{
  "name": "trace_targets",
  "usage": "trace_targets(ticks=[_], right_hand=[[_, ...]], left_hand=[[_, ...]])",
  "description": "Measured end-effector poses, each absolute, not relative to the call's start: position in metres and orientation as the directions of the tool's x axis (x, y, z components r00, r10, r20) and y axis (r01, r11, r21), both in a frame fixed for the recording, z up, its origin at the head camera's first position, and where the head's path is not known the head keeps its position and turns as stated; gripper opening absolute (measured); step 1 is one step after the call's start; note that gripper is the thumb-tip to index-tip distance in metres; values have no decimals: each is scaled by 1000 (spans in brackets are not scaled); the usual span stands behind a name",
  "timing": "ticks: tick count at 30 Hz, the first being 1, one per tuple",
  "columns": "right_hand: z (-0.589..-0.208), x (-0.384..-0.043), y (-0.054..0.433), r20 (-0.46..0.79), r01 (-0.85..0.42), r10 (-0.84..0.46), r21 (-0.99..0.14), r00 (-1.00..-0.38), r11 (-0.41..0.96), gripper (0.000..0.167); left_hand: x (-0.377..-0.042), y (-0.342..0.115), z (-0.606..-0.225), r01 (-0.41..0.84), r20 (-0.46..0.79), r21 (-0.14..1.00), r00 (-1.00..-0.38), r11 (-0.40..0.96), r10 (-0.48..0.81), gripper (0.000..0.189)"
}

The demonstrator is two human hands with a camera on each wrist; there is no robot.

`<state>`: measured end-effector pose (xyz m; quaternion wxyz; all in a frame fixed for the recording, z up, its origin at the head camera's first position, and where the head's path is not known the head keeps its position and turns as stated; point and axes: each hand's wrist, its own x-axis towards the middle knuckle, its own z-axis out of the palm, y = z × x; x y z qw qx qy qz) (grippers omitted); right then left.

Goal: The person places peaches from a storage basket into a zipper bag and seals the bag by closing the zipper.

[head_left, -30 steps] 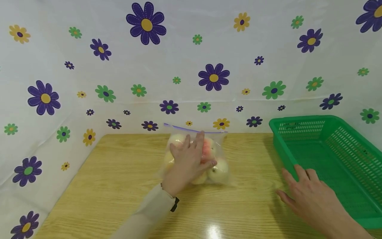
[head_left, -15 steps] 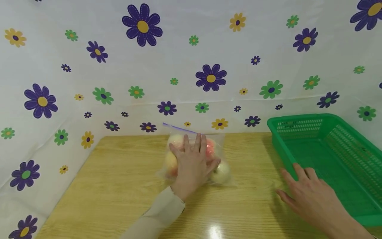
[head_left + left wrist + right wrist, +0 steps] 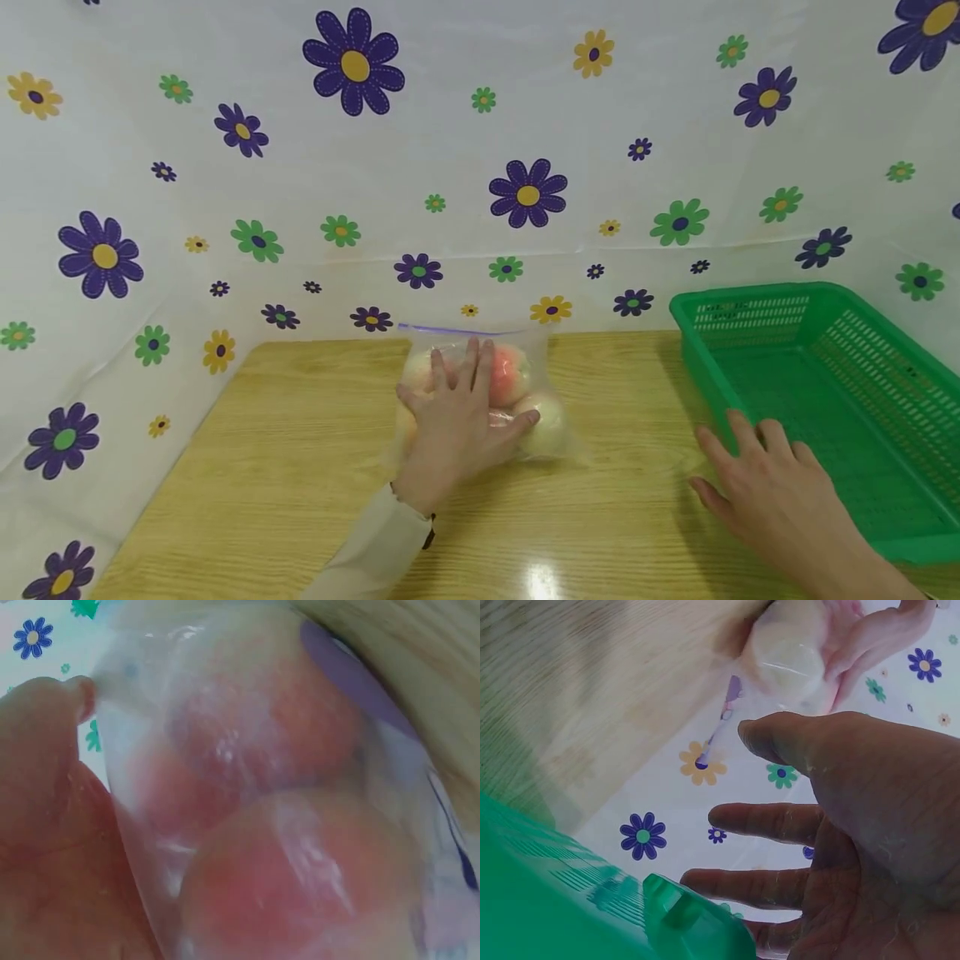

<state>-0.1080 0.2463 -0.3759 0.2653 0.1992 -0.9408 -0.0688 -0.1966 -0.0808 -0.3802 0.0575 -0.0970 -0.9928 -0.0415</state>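
A clear zip bag (image 3: 551, 354) with a purple zip strip lies on the table in the middle of the head view. Several round, pale yellow fruits with a red blush (image 3: 512, 375) fill it; they look like peaches. My left hand (image 3: 450, 421) rests flat on the bag with fingers spread. The left wrist view shows the blushed fruits (image 3: 300, 877) through the plastic beside my thumb. At the right, a green plastic basket (image 3: 705, 367) has perforated sides. My right hand (image 3: 780, 483) lies over its near left rim, fingers extended and relaxed; in the right wrist view its palm holds nothing.
The wooden table (image 3: 300, 467) carries the bag and the basket. A white cloth with purple, green and yellow flowers (image 3: 528, 195) hangs behind and along the left side, meeting the table's back edge just behind the bag.
My left hand has shifted across the bag, first right and then left, and the bag now lies slightly farther left with its zip edge straighter. The right hand has stayed by the basket rim.
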Motion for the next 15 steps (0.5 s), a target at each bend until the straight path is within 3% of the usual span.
trace_targets(ticks=[7,12,15], right_hand=[[-372,-111,246,430,-345,-422,248,-798,905,99],[-373,-111,245,449,-352,-425,241,-786,905,97],[-374,-110,244,423,-357,-425,233,-800,904,69]], left_hand=[[-199,-94,-380,198,97,204,-979,959,181,110],[-197,-91,-378,219,110,201,-974,955,201,111],[-194,-83,-382,244,178,158,-960,957,216,112]])
